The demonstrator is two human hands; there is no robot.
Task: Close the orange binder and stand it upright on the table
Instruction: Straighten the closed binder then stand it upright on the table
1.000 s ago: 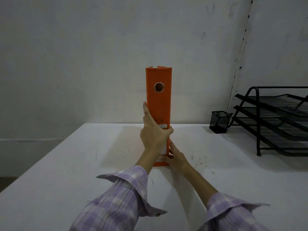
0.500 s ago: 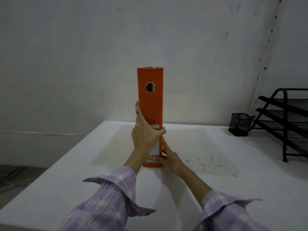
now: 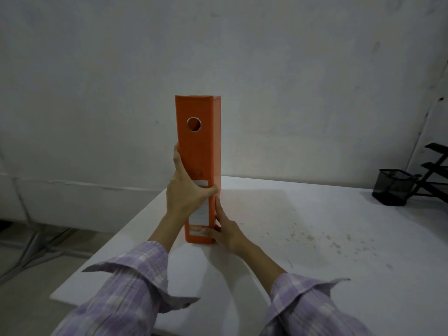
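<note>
The orange binder [image 3: 197, 151] stands upright and closed on the white table [image 3: 303, 238], its spine with the round finger hole facing me. My left hand [image 3: 188, 192] wraps the spine at mid height, thumb across the front and fingers along the left side. My right hand [image 3: 225, 230] rests against the binder's lower right edge near its base, fingers laid on the cover. The binder's bottom sits on the tabletop close to the table's left edge.
A black mesh pen cup [image 3: 394, 186] stands at the far right by the wall, beside a black wire letter tray [image 3: 435, 170] cut off by the frame. The table's left edge [image 3: 109, 248] drops to the floor. A grey wall is behind.
The view has swung left, so the pen cup and tray slid toward the right edge. The binder has turned slightly, showing its right cover. Both hands keep the same hold.
</note>
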